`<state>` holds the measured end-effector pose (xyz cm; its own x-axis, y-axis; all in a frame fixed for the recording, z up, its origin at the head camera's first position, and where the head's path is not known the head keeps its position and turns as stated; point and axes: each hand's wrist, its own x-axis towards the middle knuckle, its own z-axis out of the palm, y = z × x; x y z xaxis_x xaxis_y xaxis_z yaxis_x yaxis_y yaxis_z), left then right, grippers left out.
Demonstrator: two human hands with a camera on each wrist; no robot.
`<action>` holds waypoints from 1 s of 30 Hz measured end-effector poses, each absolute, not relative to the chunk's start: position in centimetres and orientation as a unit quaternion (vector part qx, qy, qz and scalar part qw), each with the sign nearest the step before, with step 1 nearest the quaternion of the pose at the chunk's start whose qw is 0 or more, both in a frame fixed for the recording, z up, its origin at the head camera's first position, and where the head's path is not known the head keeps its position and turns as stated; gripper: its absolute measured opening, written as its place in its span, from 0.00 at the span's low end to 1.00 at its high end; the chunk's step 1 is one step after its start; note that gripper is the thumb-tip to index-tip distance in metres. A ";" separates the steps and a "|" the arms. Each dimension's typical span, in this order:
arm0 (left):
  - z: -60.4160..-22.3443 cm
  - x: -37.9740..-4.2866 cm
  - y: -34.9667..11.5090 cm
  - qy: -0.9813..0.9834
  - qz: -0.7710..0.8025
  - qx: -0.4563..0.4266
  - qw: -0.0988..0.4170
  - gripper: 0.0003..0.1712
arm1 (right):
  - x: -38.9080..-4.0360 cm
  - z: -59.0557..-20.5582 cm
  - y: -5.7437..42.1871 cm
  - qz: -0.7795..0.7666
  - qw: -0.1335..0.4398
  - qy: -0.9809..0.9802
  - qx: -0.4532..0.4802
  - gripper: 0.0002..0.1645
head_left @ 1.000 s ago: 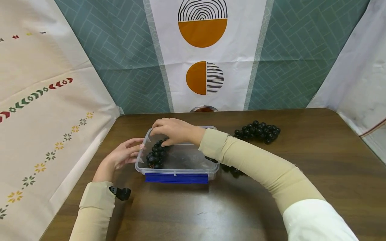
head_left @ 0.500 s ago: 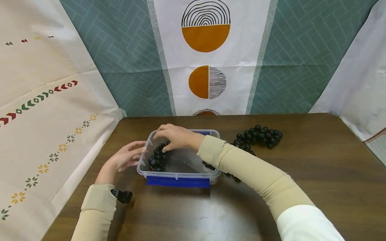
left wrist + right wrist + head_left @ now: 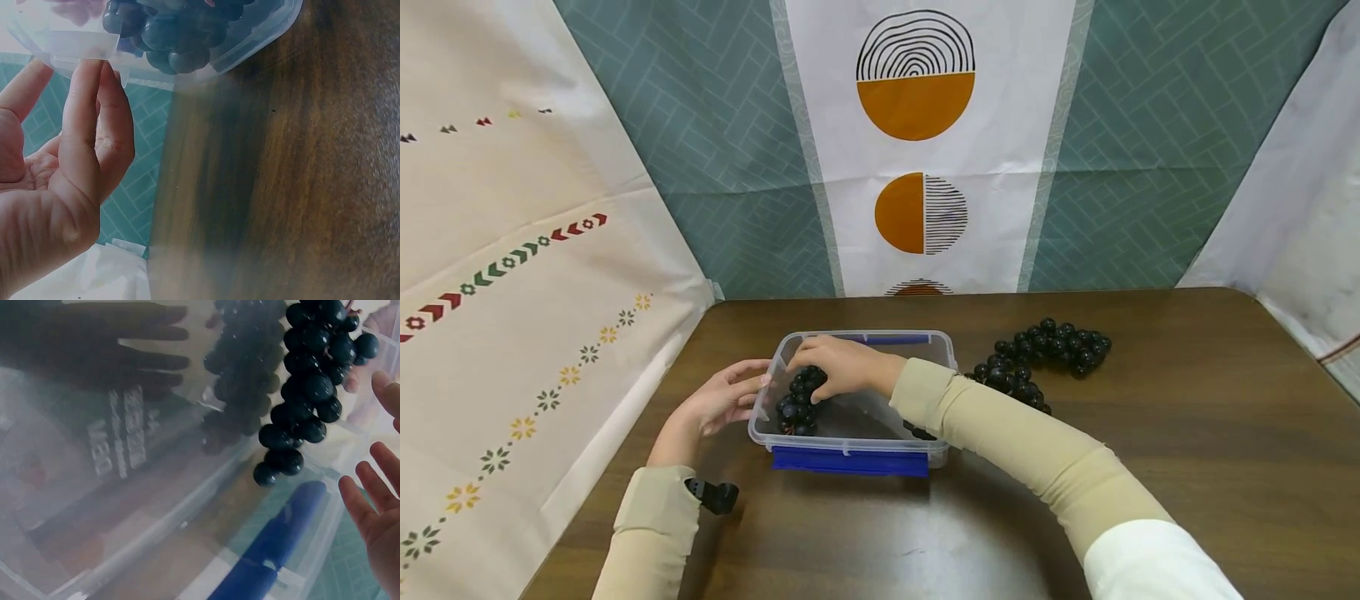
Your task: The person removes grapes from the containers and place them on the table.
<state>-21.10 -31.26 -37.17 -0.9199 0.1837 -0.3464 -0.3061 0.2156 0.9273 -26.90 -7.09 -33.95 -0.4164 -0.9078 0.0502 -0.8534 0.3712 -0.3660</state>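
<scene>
A clear plastic food container (image 3: 865, 421) with blue clip flaps stands without a lid on the table. Inside, along its left wall, lies a bunch of dark grapes (image 3: 796, 410). My right hand (image 3: 842, 367) reaches in over the far end of that bunch. In the right wrist view its spread fingers (image 3: 359, 500) show beside the grapes (image 3: 306, 394), with a gap between them. My left hand (image 3: 718, 402) touches the container's left wall from outside, with extended fingers (image 3: 81, 106) at the rim.
To the right of the container, more dark grapes lie on the brown table (image 3: 1187, 467): one bunch (image 3: 1052, 343) at the back, another bunch (image 3: 1011, 383) partly behind the right sleeve (image 3: 1000, 429). A patterned cloth (image 3: 745, 208) hangs behind the table.
The head view has tilted, so everything sits lower in it. My right forearm has shifted slightly, uncovering more of the grapes on the table. My left hand stays at the container wall.
</scene>
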 end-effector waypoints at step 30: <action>-37.5 -20.9 -31.5 0.745 0.635 -0.026 0.202 0.34 | -26.7 -36.5 -7.9 -0.139 0.104 0.820 -0.546 0.37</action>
<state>-20.92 -31.50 -37.55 -0.9167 0.2177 -0.3351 -0.2960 0.1933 0.9354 -26.66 -7.90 -36.53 -0.3822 -0.9239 -0.0199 -0.8659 0.3656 -0.3414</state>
